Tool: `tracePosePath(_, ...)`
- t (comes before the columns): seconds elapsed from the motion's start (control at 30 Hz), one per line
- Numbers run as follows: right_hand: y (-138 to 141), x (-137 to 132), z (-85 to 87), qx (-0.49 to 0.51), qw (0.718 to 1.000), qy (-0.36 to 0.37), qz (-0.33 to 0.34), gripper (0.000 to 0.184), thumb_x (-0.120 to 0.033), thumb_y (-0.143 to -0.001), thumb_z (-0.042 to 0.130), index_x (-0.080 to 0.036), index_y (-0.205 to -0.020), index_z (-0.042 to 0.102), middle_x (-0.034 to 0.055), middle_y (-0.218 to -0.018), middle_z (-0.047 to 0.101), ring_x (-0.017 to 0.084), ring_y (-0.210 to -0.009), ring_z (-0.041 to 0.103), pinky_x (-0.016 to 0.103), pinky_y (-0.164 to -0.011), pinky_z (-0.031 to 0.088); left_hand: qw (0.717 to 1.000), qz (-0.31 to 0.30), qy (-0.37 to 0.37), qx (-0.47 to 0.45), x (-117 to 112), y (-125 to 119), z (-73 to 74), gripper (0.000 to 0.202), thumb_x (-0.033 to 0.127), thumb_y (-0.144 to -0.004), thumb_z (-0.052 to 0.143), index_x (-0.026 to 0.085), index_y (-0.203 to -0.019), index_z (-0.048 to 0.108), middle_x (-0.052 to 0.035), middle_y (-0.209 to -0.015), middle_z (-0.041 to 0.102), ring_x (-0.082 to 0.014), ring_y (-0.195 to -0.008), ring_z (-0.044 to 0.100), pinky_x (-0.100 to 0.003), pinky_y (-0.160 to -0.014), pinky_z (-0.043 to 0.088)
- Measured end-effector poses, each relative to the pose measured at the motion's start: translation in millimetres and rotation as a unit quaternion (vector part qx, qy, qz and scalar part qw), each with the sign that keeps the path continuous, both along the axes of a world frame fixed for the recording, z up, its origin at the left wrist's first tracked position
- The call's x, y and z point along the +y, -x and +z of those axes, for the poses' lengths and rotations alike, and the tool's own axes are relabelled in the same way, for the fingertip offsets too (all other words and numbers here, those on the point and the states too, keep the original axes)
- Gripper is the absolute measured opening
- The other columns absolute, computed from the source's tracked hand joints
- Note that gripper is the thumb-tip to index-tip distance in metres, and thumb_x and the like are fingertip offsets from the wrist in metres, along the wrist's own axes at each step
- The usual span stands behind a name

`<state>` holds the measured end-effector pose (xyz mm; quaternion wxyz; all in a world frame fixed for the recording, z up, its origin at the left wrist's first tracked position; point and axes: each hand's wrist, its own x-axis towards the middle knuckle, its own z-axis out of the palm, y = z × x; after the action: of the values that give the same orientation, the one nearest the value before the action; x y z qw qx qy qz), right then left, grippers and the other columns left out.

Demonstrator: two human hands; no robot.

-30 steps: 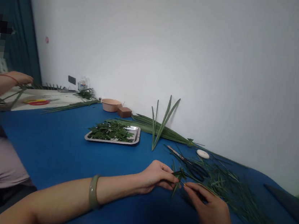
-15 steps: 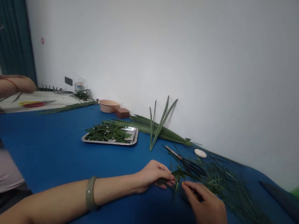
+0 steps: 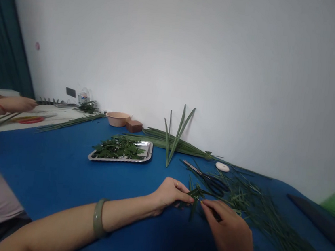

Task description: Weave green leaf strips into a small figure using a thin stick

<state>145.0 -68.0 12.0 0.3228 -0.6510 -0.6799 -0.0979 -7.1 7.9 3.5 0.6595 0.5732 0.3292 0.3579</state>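
My left hand (image 3: 171, 195), with a ring on a finger and a pale green bangle at the wrist, pinches a small folded green leaf piece (image 3: 196, 193). Several strip ends stick out of that piece. My right hand (image 3: 228, 226) is closed on a thin needle-like tool (image 3: 199, 200), whose shiny tip meets the leaf piece; a touch of yellow shows at the fingertips and the rest is hidden in the hand. Just beyond the hands lie black-handled scissors (image 3: 206, 179), with cut leaf strips (image 3: 247, 198) to their right.
A metal tray (image 3: 148, 151) holds green leafy pieces. Behind it are a pink basin (image 3: 117, 119), a brown box (image 3: 134, 126) and long leaves (image 3: 189, 147). A white oval object (image 3: 222, 167) lies near the wall. At far left, another person's hand (image 3: 20, 105) works over a white surface.
The view has shifted slightly, so things sit a little further left. My hands stay together at the leaf piece, the tool's tip still against it. The other person's hand has lowered.
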Motion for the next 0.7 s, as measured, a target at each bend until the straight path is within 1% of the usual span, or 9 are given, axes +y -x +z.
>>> tracePosePath(0.1, 0.8, -1.0, 1.0, -0.013, 1.0, -0.004, -0.004, 0.012, -0.033, -0.074, 0.048, -0.032, -0.076, 0.06, -0.0087, -0.08, 0.063, 0.011, -0.075, 0.059, 0.021, -0.062, 0.04, 1.0, -0.002, -0.007, 0.002, 0.2, -0.6, -0.5, 0.019, 0.025, -0.049, 0.068, 0.011, -0.057, 0.058, 0.0005, -0.05, 0.055, -0.0061, -0.041, 0.044, -0.019, -0.041, 0.026)
tracePosePath(0.23, 1.3, -3.0, 2.6, -0.028, 1.0, -0.003, -0.006, 0.013, -0.033, -0.075, 0.047, -0.033, -0.076, 0.059, -0.0095, -0.077, 0.063, 0.01, -0.072, 0.059, 0.02, -0.057, 0.039, 1.0, -0.003, -0.01, 0.009, 0.5, -0.4, -1.2, 0.02, 0.025, -0.049, 0.068, 0.011, -0.056, 0.056, 0.0004, -0.051, 0.055, -0.0061, -0.04, 0.043, -0.019, -0.042, 0.028)
tracePosePath(0.5, 1.7, -1.9, 0.0, -0.069, 0.997, -0.044, 0.006, 0.015, -0.032, -0.076, 0.044, -0.031, -0.076, 0.059, -0.0082, -0.078, 0.063, 0.01, -0.074, 0.058, 0.02, -0.061, 0.038, 0.999, 0.021, -0.034, 0.033, -0.5, -1.1, -2.8, 0.022, 0.028, -0.048, 0.068, 0.012, -0.057, 0.055, 0.0029, -0.047, 0.051, -0.0072, -0.042, 0.043, -0.019, -0.043, 0.029)
tracePosePath(0.7, 4.3, -3.0, -0.2, -0.105, 0.991, -0.081, 0.01, 0.018, -0.029, -0.078, 0.042, -0.027, -0.077, 0.06, -0.0054, -0.076, 0.063, 0.011, -0.072, 0.057, 0.021, -0.06, 0.035, 0.994, 0.05, -0.081, 0.061, -1.4, -1.5, -1.2, 0.018, 0.026, -0.05, 0.065, 0.013, -0.054, 0.054, 0.0044, -0.046, 0.049, -0.0062, -0.043, 0.04, -0.018, -0.043, 0.026)
